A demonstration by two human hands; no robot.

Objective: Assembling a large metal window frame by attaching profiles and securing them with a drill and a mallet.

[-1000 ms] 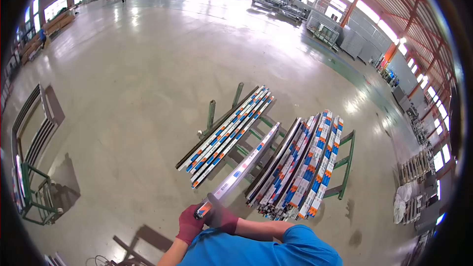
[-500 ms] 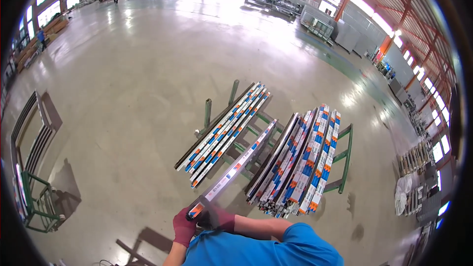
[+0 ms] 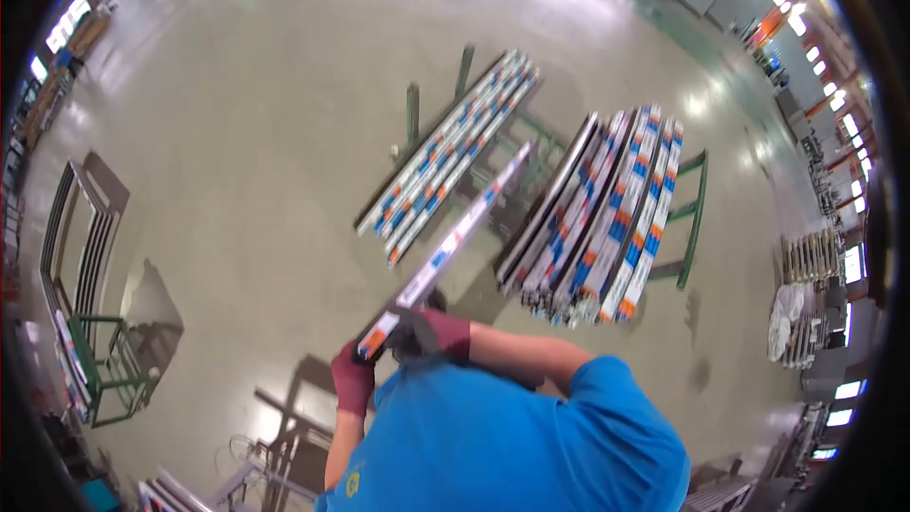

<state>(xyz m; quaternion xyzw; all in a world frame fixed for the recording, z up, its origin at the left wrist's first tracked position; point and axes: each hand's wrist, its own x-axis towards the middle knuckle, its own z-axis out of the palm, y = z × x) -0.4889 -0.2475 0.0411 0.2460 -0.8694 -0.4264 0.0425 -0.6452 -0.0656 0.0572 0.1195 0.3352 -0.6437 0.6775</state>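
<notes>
A long bar (image 3: 458,239), probably a metal profile, with a white, blue and orange film on its upper face, slants away from me to the far right. My left hand (image 3: 353,379), in a dark red glove, is closed round its near end. My right hand (image 3: 438,335), gloved in dark red and grey, grips the bar a little farther along; its fingers are partly hidden. Beyond the bar on the left lies a small row of similar film-covered profiles (image 3: 455,147). To its right is a larger stack of profiles (image 3: 607,209).
A green metal rack (image 3: 697,218) carries the stacks, with green posts (image 3: 413,114) standing at its far left. Bent dark frames (image 3: 71,237) and a green stand (image 3: 118,370) are at left. Behind me, lower left, is a metal framework (image 3: 261,474).
My view has tipped downward, so the racks and stacks sit higher in the picture and more of my shirt shows. Both hands still hold the bar.
</notes>
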